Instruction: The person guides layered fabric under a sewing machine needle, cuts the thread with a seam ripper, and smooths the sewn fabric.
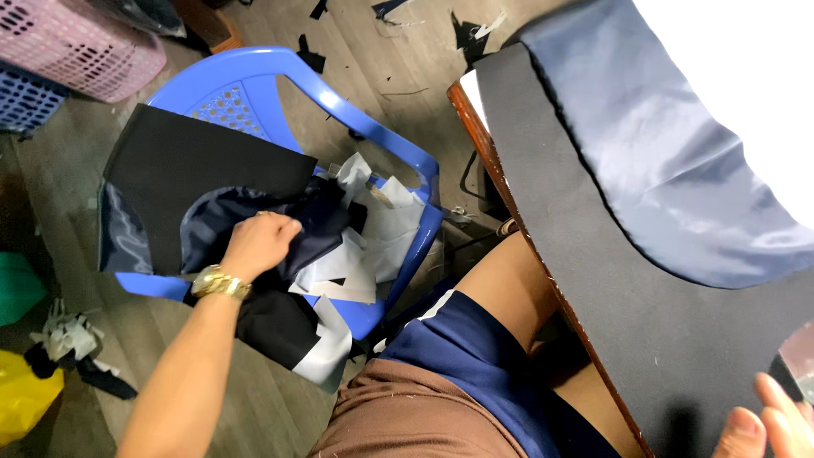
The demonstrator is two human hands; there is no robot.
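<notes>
On the blue plastic chair [356, 114], the person's left hand [259, 242] is pushed down into a heap of cloth pieces. Its fingers are curled together on a dark navy piece of cloth [318, 225], gripping it. A gold watch [220, 282] sits on that wrist, and the bare arm runs down toward the bottom edge of the view.

Just beside the hand lie pale grey and white cut pieces [377, 233], mixed in with the dark ones. A big flat black panel [199, 161] lies across the seat behind the hand, and its left edge hangs past the chair. Another white and black piece [318, 348] hangs off the front of the seat.

The right hand [767, 424] shows only in the bottom right corner. Its fingers rest on the edge of a wide black foam sheet [593, 271], which lies on a brown wooden table [492, 157]. I cannot tell if that hand is gripping the sheet or just lying on it. A shiny blue-grey cloth [661, 153] is spread over the top of the foam.

Between chair and table are the person's bare knee and navy shorts [475, 356]. On the wooden floor [59, 195] are small black scraps. A pink basket [80, 42] stands at the top left with a blue basket [21, 97] next to it, and a yellow bag [25, 394] sits at the bottom left.
</notes>
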